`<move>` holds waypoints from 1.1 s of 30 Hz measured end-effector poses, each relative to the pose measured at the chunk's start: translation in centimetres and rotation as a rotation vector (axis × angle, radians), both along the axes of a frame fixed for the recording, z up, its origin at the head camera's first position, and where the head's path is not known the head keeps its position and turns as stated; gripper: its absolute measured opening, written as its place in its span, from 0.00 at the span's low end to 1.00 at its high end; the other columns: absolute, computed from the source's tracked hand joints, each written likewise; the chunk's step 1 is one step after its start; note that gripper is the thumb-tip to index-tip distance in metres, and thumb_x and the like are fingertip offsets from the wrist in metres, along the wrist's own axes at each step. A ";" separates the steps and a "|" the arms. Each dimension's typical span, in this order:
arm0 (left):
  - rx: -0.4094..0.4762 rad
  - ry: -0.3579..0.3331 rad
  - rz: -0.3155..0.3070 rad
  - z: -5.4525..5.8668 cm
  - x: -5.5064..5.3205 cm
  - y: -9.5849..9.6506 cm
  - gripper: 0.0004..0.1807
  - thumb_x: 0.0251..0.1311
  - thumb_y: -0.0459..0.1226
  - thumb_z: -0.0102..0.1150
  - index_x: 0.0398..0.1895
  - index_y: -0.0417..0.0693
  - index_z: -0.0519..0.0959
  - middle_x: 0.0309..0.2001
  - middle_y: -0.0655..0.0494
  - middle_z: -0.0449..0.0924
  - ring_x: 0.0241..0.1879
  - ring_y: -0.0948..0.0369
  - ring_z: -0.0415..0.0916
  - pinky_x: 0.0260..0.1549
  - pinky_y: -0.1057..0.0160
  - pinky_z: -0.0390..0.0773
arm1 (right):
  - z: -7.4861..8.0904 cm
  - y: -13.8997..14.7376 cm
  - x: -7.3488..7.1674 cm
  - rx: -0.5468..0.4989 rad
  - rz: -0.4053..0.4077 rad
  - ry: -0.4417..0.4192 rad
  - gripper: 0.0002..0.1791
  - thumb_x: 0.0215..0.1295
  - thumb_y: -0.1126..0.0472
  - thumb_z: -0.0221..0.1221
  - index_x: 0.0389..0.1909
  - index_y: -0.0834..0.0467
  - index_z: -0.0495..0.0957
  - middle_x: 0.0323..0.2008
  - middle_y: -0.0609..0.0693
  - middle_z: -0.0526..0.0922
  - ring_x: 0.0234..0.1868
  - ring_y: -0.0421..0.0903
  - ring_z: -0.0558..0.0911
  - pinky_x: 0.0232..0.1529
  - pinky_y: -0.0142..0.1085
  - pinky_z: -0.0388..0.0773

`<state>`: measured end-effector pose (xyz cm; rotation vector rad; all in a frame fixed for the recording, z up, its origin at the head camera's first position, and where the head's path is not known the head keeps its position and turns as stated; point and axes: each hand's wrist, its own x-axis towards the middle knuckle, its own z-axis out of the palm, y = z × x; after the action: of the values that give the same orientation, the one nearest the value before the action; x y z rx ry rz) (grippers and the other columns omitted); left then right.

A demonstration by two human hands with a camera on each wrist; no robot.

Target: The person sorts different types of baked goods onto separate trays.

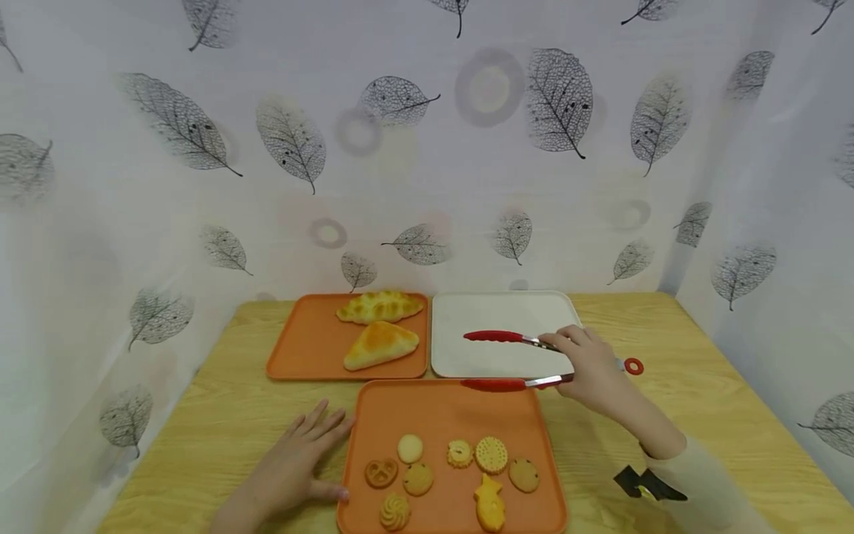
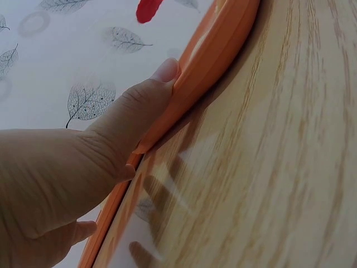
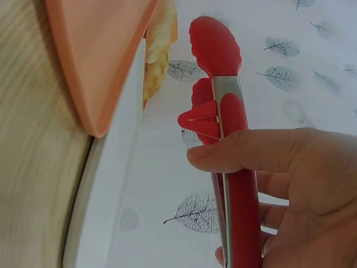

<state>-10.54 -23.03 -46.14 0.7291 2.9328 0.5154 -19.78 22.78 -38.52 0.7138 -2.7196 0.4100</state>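
Left hand, head view: The left hand has its fingers spread over the bench, and its thumb touches the left rim of the front tray; this probably serves to steady it.
Right hand, head view: The right hand grips the tongs, whose two arms stand apart with nothing between them; their tips point toward the left hand's side.
Cookies, head view: Eight cookies lie on the front tray, between the hands and nearer to the person, perhaps spaced so that each can be pinched separately.
White tray, head view: The white tray is just beyond the right hand, partly under the tongs.
Breads, head view: Two breads lie on the back orange tray, beyond the left hand.
Thumb, left wrist view: It rests against the rim from outside; the other fingers are mostly hidden, so their contact cannot be told.
Tongs, right wrist view: The thumb lies on one side and the fingers curl round the other, likely because this grip controls the opening.
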 end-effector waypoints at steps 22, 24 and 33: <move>0.007 -0.014 0.023 0.0 0.0 0.1 0.57 0.41 0.73 0.56 0.74 0.52 0.62 0.72 0.46 0.63 0.75 0.40 0.47 0.68 0.32 0.52 | -1.5 2.7 5.9 0.129 0.058 -0.122 0.38 0.26 0.74 0.74 0.47 0.47 0.81 0.43 0.41 0.78 0.45 0.45 0.73 0.35 0.40 0.67; 0.009 -0.020 0.023 0.0 0.0 0.1 0.57 0.41 0.73 0.56 0.74 0.53 0.61 0.72 0.46 0.63 0.76 0.40 0.47 0.68 0.32 0.52 | -1.5 2.5 6.0 0.134 0.065 -0.121 0.38 0.27 0.73 0.75 0.47 0.46 0.82 0.42 0.39 0.78 0.45 0.44 0.73 0.35 0.40 0.67; 0.011 -0.029 0.027 0.0 -0.1 0.1 0.57 0.41 0.73 0.55 0.74 0.54 0.61 0.73 0.47 0.62 0.76 0.41 0.46 0.69 0.33 0.52 | -1.8 1.9 5.9 0.154 0.074 -0.076 0.35 0.28 0.76 0.71 0.43 0.45 0.83 0.39 0.37 0.79 0.43 0.44 0.73 0.35 0.44 0.71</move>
<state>-10.61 -22.98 -46.13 0.6786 2.9189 0.5406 -13.92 24.66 -40.29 0.8584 -2.8255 0.2512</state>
